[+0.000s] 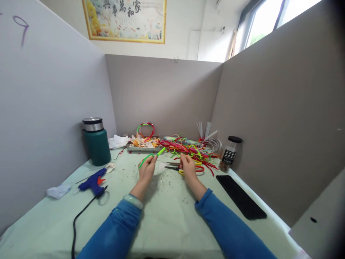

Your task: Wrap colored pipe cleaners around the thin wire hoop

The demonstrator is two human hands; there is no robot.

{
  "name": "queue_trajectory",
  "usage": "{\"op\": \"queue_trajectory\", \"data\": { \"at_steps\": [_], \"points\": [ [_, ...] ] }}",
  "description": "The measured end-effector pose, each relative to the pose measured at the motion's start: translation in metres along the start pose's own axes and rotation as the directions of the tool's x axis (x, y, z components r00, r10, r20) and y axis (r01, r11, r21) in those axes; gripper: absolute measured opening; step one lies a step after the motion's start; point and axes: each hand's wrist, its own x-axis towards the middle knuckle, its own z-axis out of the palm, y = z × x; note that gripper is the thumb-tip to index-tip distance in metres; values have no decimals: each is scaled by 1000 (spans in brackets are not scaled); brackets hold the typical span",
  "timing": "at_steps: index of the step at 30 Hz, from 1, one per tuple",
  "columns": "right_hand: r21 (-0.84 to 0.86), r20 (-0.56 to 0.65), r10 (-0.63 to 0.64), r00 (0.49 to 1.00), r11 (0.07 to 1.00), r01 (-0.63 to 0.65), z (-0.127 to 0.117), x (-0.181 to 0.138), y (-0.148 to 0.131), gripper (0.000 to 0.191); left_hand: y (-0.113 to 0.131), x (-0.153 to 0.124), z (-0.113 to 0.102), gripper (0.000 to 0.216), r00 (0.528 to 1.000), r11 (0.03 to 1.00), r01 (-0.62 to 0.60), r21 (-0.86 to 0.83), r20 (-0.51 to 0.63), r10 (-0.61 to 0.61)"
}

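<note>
a person in 2 blue sleeves (118, 223) works with 2 bare hands at 1 table (172, 228) covered in pale green. the left hand (147, 168), with 1 pale bangle (134, 200) at its wrist, is clamped on 1 green pipe cleaner (161, 151), held over the middle of the table. the right hand (188, 166) has its fingertips drawn together beside 1 pair of scissors (172, 168) with red and yellow handles; whether anything is pinched there cannot be told. beyond the hands spreads 1 heap of pipe cleaners (183, 146), mostly red, too tangled to count, next to 1 metal tray (144, 149) of orange and cream scraps (142, 143), with 1 red-and-green hoop (153, 130) at its back. at left are 1 teal bottle (97, 146), 1 blue glue gun (92, 182) with 1 black cord (81, 213), and 2 crumpled white tissues (58, 191). at right, 1 black-lidded jar (229, 157) leans slightly behind 1 flat black slab (241, 198); 1 clear coil (215, 145) lies just beside the jar. 1 poster (125, 23) hangs on the wall above.
</note>
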Motion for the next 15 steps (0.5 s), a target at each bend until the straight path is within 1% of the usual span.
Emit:
{"op": "queue_trajectory", "data": {
  "at_steps": [2,3,6,12,15],
  "points": [
    [-48,-75,-50,996,998,46,-8,6,-1,40,-1,4,-2,42,998,998,40,-50,-46,-43],
    [-64,-101,-55,993,997,49,-12,9,-1,41,-1,6,-4,43,996,995,60,-78,-68,-65],
    [-56,-161,-29,987,998,20,-20,14,0,40,5,12,-11,42,985,982,98,-162,-125,-119],
    [-23,-239,-11,971,1000,5,-27,22,-2,37,37,22,-31,40,965,925,16,-380,-238,-114],
    [21,-277,3,961,1000,2,-31,26,-3,34,49,25,-39,38,955,907,-12,-420,-275,-114]
  ]
}}
